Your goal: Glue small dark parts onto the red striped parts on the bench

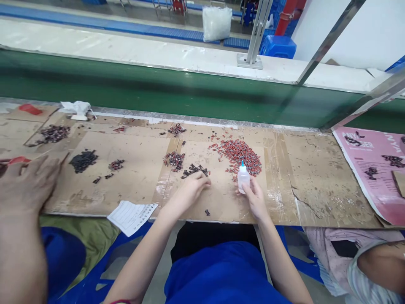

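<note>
Near the table's front edge, a lone dark piece (207, 212) is seen on the cardboard (133, 181). Just beyond it, the small white bottle (243, 177) is held upright in the right hand (255, 198), grip closed round its base. The left hand (193, 188) is curled, and whether anything is pinched cannot be told. The heap of dark parts (195, 170) lies touching its fingertips on the far side, nearer this hand. Behind the bottle, the red heap (240, 153) is spread.

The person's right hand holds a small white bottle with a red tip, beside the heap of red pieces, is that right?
Not quite: the tip is blue, not red. The head view shows the right hand holding the small white bottle beside the heap of red pieces.
</note>
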